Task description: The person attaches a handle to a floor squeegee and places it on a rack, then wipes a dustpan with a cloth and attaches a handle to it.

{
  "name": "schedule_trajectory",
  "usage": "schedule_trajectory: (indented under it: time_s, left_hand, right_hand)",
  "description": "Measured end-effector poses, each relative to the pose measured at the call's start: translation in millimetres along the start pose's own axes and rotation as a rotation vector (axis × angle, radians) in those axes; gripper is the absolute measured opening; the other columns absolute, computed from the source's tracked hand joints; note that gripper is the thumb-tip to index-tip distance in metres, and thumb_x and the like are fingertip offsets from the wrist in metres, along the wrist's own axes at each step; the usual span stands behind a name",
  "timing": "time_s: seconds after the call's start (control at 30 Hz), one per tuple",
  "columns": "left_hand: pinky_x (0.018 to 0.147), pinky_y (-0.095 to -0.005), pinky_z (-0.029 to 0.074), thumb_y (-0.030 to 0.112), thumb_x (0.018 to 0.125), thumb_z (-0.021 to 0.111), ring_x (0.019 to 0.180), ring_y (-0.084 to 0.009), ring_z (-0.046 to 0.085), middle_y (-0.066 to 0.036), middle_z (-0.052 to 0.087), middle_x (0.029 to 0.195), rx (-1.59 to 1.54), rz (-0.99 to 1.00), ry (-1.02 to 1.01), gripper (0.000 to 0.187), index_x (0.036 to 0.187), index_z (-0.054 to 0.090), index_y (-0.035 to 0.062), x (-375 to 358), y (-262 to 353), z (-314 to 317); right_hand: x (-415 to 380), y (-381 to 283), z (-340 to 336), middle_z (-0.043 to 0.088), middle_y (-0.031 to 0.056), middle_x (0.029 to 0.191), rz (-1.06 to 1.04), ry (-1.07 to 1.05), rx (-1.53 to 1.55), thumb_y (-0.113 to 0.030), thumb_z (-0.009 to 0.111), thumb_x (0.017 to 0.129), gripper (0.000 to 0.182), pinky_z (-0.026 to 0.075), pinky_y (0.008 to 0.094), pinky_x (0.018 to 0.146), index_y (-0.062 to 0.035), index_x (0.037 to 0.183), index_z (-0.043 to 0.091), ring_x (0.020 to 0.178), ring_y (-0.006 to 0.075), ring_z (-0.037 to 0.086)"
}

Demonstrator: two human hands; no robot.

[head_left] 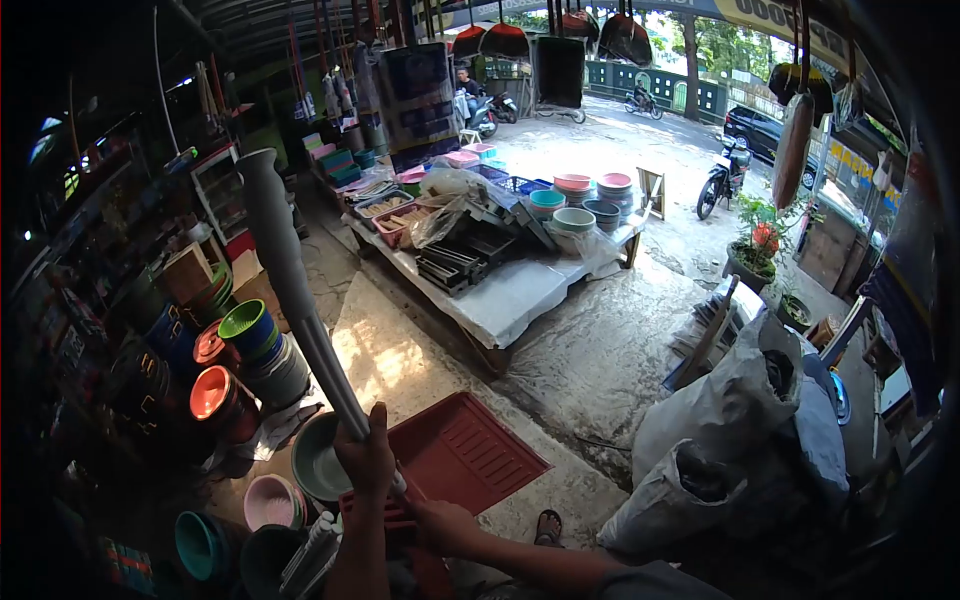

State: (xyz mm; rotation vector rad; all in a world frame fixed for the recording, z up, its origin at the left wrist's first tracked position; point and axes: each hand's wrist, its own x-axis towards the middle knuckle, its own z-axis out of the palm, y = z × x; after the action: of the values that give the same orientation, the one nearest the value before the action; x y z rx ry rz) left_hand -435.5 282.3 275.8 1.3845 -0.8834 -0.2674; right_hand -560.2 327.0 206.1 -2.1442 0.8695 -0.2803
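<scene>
My left hand (366, 458) is closed round a long pole (325, 365) with a thick grey grip at its upper end, which slants up and to the left. Lower down, my right hand (445, 527) is closed at the pole's lower part, close to the left one. Just beyond my hands lies a wide dark-red plastic tray-like piece (425, 440) with a raised rim and a row of long ribs; its near end is partly hidden by my hands and forearms. A grey basin (318, 462) stands just left of my left hand.
Stacked buckets and baskets (225, 395) crowd the left, with a pink basin (272, 503) nearer. Ahead stands a low table (520, 300) of plastic wares. White sacks (705, 420) fill the right. Dustpans (505, 42) hang overhead. A motorcycle (722, 180) is parked outside; people are farther off.
</scene>
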Motion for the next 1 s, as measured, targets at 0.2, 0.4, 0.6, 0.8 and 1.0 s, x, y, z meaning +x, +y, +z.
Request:
schedule_trajectory:
  time_s: [0.2,0.4,0.6,0.8,1.0]
  left_hand:
    - [0.052,-0.0251,0.039,0.026,0.083,0.073,0.056,-0.0056,0.043,0.004,0.047,0.06,-0.003,-0.002,-0.234,0.032,0.071,0.051,0.0057,-6.3,-15.2,119.1]
    - [0.052,-0.0246,0.04,0.025,0.082,0.074,0.056,-0.0045,0.046,0.004,0.05,0.059,-0.107,-0.16,-0.36,0.029,0.071,0.054,0.0059,14.8,-19.5,215.4]
    - [0.051,-0.0234,0.041,0.022,0.082,0.074,0.056,-0.0036,0.046,0.003,0.052,0.062,-0.219,-0.16,-0.435,0.027,0.072,0.054,0.0069,25.7,-46.6,272.0]
    - [0.057,-0.0259,0.046,0.018,0.079,0.075,0.061,-0.0071,0.053,0.001,0.056,0.067,-0.112,-0.359,-0.609,0.022,0.082,0.058,0.0055,51.4,-62.6,301.9]
    - [0.07,-0.0309,0.05,0.017,0.075,0.078,0.078,-0.0153,0.061,-0.007,0.063,0.083,0.029,-0.328,-0.771,0.036,0.103,0.06,0.0033,71.7,-143.3,343.7]
  right_hand:
    - [3.6,108.3,-12.4,0.059,0.0176,0.086,-0.16,0.425,-0.137,-0.007,0.054,0.075,0.031,0.05,0.0426,0.065,0.0009,0.105,0.049,0.074,0.0345,0.06]
    - [11.6,176.9,-92.7,0.057,0.015,0.085,-0.182,0.521,-0.216,-0.007,0.057,0.074,0.032,0.049,0.0397,0.065,0.0018,0.104,0.05,0.074,0.0302,0.058]
    - [26.7,248.5,-126.3,0.056,0.0117,0.083,-0.25,0.466,-0.274,-0.007,0.057,0.072,0.036,0.048,0.0358,0.067,-0.0002,0.107,0.052,0.075,0.0275,0.057]
    - [38.8,311.4,-154.6,0.06,0.0112,0.082,-0.093,0.481,-0.346,-0.005,0.058,0.069,0.035,0.048,0.0391,0.069,-0.0071,0.104,0.059,0.076,0.029,0.06]
    - [74.1,348.5,-200.1,0.062,0.0159,0.103,0.085,0.402,-0.254,-0.015,0.063,0.076,0.036,0.049,0.041,0.079,-0.0055,0.11,0.057,0.09,0.0336,0.061]
